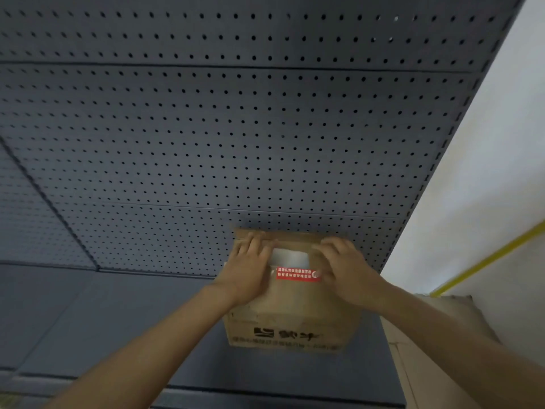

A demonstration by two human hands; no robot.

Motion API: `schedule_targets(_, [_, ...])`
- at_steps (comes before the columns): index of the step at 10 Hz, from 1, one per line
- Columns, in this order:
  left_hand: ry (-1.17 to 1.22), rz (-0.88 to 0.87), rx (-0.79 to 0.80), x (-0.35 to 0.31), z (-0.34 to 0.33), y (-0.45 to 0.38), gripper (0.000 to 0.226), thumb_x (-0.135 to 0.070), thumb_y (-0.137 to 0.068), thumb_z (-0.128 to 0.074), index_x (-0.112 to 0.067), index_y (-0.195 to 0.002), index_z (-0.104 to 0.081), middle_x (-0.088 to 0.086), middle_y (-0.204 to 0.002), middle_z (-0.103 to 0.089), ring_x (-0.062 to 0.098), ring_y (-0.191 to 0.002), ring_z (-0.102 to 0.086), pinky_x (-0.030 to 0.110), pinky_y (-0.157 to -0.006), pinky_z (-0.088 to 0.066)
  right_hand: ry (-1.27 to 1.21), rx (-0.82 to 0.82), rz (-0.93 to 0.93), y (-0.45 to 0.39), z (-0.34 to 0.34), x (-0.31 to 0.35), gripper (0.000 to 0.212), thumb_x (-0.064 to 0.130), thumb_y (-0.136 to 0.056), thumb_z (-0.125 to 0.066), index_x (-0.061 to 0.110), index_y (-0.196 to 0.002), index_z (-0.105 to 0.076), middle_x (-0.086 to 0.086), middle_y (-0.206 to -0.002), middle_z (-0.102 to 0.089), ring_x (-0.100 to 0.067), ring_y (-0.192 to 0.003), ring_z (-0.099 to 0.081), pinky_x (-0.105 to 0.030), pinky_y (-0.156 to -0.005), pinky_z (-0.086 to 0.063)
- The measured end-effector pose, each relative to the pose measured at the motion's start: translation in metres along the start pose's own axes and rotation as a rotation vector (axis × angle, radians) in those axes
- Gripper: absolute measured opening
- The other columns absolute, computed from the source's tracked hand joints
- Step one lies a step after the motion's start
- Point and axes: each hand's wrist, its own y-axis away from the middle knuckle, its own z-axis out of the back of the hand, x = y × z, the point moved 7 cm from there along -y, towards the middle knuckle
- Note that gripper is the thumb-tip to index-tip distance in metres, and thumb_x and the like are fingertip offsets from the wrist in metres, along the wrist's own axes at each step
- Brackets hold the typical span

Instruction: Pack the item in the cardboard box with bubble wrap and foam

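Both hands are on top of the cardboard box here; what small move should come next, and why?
Probably press the top flaps together. The left hand and right hand lie flat on the cardboard box, yet a gap between them still shows white padding above the red sticker, so the top is not closed.

box [290, 317] on shelf [118, 320], pegboard [236, 128] behind

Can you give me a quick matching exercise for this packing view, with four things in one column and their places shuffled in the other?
Things:
1. left hand
2. right hand
3. red rectangular sticker
4. white foam piece

Places:
A. in the gap between the flaps
B. on the brown cardboard box's right flap
C. on the box top, between the hands
D. on the box's left flap

Pairs: 1-D, 2-B, 3-C, 4-A
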Motion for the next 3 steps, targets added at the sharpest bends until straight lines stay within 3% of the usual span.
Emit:
schedule_targets(1, [0.060,-0.011,-0.060,-0.004,0.020,0.033,0.066,-0.025,-0.095,-0.047,-0.015,-0.151,-0.015,0.009,-0.159,-0.014,0.029,-0.149,-0.005,0.039,-0.121,-0.008,-0.035,-0.081,-0.009,0.034,0.033,0.026,0.044,0.032,-0.095,-0.052,0.023,-0.138,-0.045,0.002,-0.145,-0.037,-0.018,-0.136,-0.028,-0.036,-0.115,-0.025])
schedule_targets(2, [0.111,-0.037,-0.101,-0.007,0.035,0.077,0.063,-0.027,-0.094,-0.050,-0.017,-0.149,-0.021,0.006,-0.154,-0.026,0.026,-0.145,-0.020,0.037,-0.118,-0.018,-0.088,-0.270,0.005,0.086,0.075,0.061,0.028,0.027,-0.094,-0.055,0.024,-0.122,-0.061,0.005,-0.134,-0.051,-0.016,-0.128,-0.038,-0.037,-0.109,-0.036])
schedule_targets(3, [0.117,-0.049,-0.097,-0.005,0.050,0.118,0.060,-0.027,-0.094,-0.051,-0.018,-0.148,-0.025,0.005,-0.148,-0.034,0.025,-0.136,-0.034,0.038,-0.113,-0.029,-0.241,-0.635,0.062,0.160,0.138,0.108,0.018,0.020,-0.092,-0.059,0.027,-0.106,-0.068,0.012,-0.112,-0.063,-0.013,-0.115,-0.055,-0.031,-0.101,-0.044])
